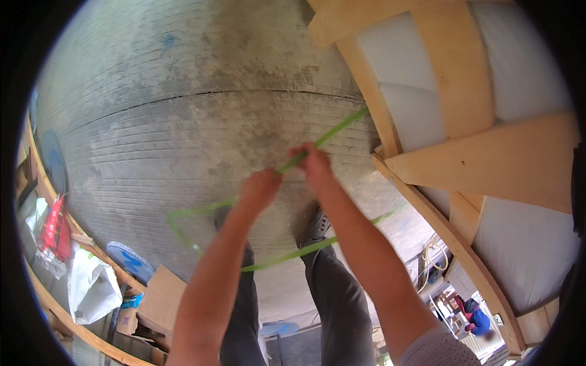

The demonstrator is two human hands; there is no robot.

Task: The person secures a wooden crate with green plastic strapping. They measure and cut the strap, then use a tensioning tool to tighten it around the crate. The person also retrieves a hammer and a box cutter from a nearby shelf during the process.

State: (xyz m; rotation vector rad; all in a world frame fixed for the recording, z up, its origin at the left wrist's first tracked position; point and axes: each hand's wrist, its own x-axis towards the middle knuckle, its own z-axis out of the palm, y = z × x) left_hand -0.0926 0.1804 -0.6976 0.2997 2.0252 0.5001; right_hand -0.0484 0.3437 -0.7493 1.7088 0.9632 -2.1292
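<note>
A green plastic strap [342, 126] runs from the wooden crate at the right across to both my hands. My left hand [262, 186] is closed round the strap near the middle of the view. A little farther along, nearer the crate, my right hand [314, 163] grips the same strap with bent fingers. Past my left hand the strap bends into a loose loop on the left. A green length also passes below my arms, in front of my legs, toward the crate's base. Motion smears parts of the strap.
The wooden crate [531, 160], with white sheeting between its boards, stands close on the right. At the left, a wooden frame [97, 341] holds a white bag [91, 287], a red package [55, 235] and a cardboard box [162, 299]. Another person [479, 320] is far behind, lower right.
</note>
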